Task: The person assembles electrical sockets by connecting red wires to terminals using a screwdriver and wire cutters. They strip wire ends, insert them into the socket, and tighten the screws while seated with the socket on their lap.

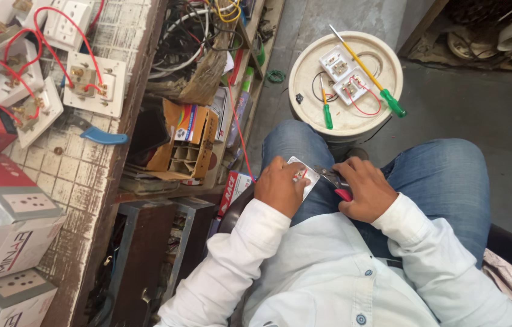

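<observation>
My left hand (280, 184) grips a white switch plate (305, 172) with a red wire on it, held over my lap. My right hand (365, 188) is closed on red-handled pliers (336, 180), whose metal jaws point left and meet the plate's edge. Both hands rest close together above my jeans. A thin red wire (239, 136) runs from the plate up toward the workbench on the left.
A round white bucket lid (310, 66) ahead carries two white switch modules (345, 75), a long yellow-green screwdriver (368, 72) and a short green one (326, 112). The tiled workbench (89, 175) at left holds wired switch plates (92, 85), a blue-handled tool (101, 135) and cardboard boxes (1, 218).
</observation>
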